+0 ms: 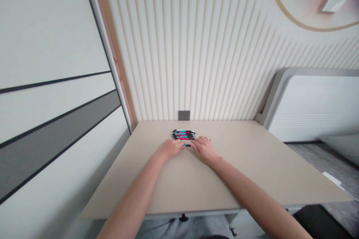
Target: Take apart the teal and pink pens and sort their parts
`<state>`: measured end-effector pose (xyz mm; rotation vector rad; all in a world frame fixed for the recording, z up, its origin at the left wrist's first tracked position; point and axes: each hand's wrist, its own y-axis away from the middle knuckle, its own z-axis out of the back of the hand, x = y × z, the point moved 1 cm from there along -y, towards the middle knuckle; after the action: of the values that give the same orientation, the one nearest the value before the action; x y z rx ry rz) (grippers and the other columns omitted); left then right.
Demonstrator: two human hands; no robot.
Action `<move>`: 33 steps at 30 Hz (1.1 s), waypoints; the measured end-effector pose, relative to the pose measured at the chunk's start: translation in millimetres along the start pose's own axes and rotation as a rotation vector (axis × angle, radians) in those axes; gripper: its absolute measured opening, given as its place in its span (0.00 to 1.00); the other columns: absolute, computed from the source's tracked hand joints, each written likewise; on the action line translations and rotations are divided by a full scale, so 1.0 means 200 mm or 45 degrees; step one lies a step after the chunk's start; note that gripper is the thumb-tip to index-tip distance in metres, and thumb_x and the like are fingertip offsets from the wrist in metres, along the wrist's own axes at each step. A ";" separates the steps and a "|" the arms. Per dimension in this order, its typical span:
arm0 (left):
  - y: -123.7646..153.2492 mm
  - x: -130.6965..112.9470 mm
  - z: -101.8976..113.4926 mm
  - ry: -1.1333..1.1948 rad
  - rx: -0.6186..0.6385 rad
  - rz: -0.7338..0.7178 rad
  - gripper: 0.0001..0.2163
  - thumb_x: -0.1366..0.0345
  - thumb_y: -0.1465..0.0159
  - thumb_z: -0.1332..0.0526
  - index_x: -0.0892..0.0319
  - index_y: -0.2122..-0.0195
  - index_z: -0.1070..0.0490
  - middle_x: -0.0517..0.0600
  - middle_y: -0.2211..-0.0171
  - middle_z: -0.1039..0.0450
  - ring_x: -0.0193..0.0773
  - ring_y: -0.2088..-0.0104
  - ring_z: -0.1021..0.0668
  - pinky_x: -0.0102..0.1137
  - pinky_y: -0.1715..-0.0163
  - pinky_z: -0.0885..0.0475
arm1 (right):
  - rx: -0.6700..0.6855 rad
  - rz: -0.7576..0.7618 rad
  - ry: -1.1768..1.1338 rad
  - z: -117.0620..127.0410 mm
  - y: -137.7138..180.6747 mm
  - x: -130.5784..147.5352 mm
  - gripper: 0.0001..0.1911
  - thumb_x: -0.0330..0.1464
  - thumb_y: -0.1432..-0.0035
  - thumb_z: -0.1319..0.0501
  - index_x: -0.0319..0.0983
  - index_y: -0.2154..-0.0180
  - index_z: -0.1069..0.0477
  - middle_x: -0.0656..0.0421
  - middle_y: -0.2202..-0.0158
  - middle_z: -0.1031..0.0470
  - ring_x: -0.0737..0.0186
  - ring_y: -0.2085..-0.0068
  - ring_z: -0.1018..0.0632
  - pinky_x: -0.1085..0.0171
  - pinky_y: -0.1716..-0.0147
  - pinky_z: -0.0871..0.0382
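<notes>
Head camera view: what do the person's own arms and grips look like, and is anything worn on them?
Both arms are bare as far as the view shows, the left forearm and the right forearm, with no sleeves, cuffs or cables. The left grip and the right grip are bare too: no gloves, watch or bands show, and no markings are visible.

A small bunch of click pens (183, 134) lies flat on the bench (241, 171). The pens sit side by side in a tight stack, and they all point the same way, from left to right. Some are blue and some are pink, and they have black ends and black clips. One more pen (187, 145) lies at the front, between the left hand (169, 148) and the right hand (204, 149). The fingers hide most of it, but a bit of blue and black shows.
</notes>
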<state>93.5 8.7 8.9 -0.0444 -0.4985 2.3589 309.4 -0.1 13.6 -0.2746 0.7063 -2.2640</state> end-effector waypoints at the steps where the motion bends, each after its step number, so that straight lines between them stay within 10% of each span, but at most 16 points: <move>1: 0.00 0.00 0.00 -0.014 0.009 0.003 0.15 0.55 0.29 0.50 0.57 0.58 0.27 0.50 0.66 0.23 0.36 0.67 0.21 0.27 0.68 0.29 | 0.008 -0.002 -0.006 -0.01 0.00 -0.01 0.12 0.35 0.31 0.48 0.40 0.59 0.27 0.55 0.65 0.25 0.59 0.60 0.28 0.61 0.59 0.39; 33: 0.00 0.02 0.01 0.224 -0.094 0.115 0.09 0.63 0.31 0.46 0.57 0.54 0.31 0.53 0.56 0.25 0.40 0.55 0.23 0.33 0.55 0.27 | 0.094 -0.236 -0.172 -0.03 0.02 -0.08 0.15 0.34 0.31 0.51 0.39 0.65 0.29 0.54 0.67 0.25 0.58 0.61 0.27 0.61 0.59 0.37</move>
<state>89.7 11.2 11.2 -0.3118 -0.5058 2.3956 321.3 10.6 6.3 -0.4693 0.5448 -2.4142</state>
